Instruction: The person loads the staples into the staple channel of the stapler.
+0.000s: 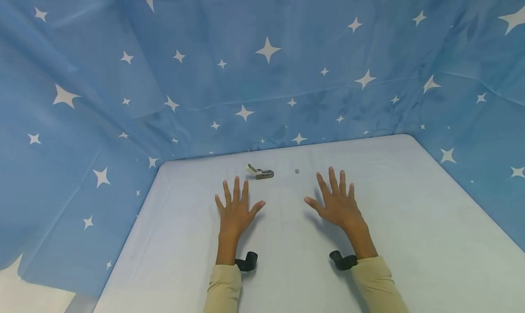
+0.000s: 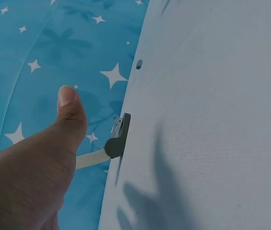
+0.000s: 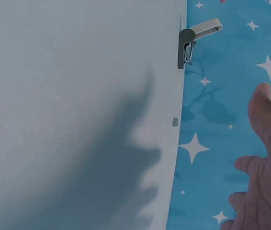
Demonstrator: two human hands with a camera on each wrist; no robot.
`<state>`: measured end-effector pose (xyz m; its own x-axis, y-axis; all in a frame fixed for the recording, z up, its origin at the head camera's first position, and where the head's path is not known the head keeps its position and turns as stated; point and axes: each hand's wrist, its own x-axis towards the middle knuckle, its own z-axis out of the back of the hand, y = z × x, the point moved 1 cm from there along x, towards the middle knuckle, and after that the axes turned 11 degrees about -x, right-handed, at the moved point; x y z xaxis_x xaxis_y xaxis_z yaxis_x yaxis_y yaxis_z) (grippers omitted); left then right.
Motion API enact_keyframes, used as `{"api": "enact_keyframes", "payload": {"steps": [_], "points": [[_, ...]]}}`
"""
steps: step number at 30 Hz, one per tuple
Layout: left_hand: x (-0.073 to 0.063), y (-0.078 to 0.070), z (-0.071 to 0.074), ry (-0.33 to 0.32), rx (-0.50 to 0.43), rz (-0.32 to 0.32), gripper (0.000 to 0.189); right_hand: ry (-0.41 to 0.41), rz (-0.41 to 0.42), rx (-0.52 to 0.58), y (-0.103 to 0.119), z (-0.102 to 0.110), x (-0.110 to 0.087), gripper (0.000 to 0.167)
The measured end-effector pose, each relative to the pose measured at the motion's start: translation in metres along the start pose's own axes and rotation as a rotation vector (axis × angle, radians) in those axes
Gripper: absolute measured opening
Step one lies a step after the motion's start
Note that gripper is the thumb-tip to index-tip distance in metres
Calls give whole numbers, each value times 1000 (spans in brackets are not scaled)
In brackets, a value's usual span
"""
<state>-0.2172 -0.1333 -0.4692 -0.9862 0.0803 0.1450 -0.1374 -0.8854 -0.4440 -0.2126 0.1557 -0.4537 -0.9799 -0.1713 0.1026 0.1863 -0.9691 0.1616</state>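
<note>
Two bare hands are being held above the white bench [image 1: 283, 276], on the near side of the stapler [image 1: 262, 174]: the left hand [image 1: 234, 215] near it, the right hand [image 1: 338, 208] farther off to its right. The fingers [image 1: 236, 192] of both are being spread wide and straight. The stapler and, to its right, a tiny flat-sided grey block [image 1: 297, 171] are being borne by the bench. Behind the stapler, a creased blue cloth [image 1: 311, 76] with white four-pointed stars is being seen. In the left wrist view, the end of the stapler's pale lever [image 3: 207, 29] is being hidden by the left hand. The lever is being held raised from a rounded dark grey body, beside bright metal parts. Nearer than the stapler, black wrist mounts [image 1: 247, 262] and beige sleeves [image 1: 223, 288] are being worn.
</note>
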Motion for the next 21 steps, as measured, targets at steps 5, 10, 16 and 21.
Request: {"api": "enact_keyframes", "payload": {"steps": [5,10,16,21], "points": [[2,2,-3,-10,-31,8,85,-13,3,4,1,0,1,81],[6,5,-5,-9,-125,44,79,-63,-21,40,3,2,1,67],[17,12,-12,-46,-408,65,68,-106,-89,367,1,-6,9,40],[34,21,-28,-129,-670,61,59,63,-200,749,-4,-25,15,36]]}}
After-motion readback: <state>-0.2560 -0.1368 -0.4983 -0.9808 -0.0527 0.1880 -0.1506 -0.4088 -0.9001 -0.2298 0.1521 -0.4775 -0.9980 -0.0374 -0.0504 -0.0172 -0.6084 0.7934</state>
